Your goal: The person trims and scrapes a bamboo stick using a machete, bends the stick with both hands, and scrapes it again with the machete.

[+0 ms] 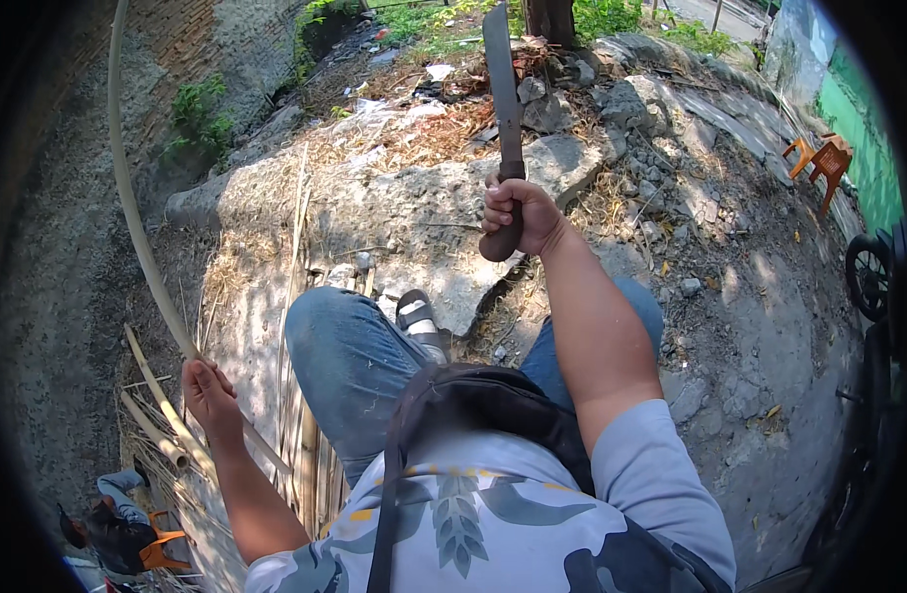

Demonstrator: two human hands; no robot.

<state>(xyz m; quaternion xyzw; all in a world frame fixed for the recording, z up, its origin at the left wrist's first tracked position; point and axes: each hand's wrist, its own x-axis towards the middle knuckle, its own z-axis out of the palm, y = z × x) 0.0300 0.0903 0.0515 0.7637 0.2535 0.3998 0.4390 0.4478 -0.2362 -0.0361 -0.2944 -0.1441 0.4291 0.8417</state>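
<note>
My right hand point(523, 212) is closed around the dark handle of a machete point(503, 89), raised in front of my knees with its broad blade pointing up and away. On the left, my left hand point(210, 387) grips a long pale bamboo strip point(127, 188). The strip rises in a curve to the top edge, and its short lower end sticks out past my hand toward my left leg. Blade and strip are well apart. Below my left hand lie a cut bamboo pole point(155, 431) and another split piece point(167, 407).
Several long bamboo strips point(310, 465) lie beside my left leg. Broken concrete slabs point(414, 212) and rubble point(646, 168) lie ahead, with a tree trunk point(549, 20) beyond. An orange chair point(821, 163) and a wheel point(868, 275) are at right; a person point(118, 529) sits lower left.
</note>
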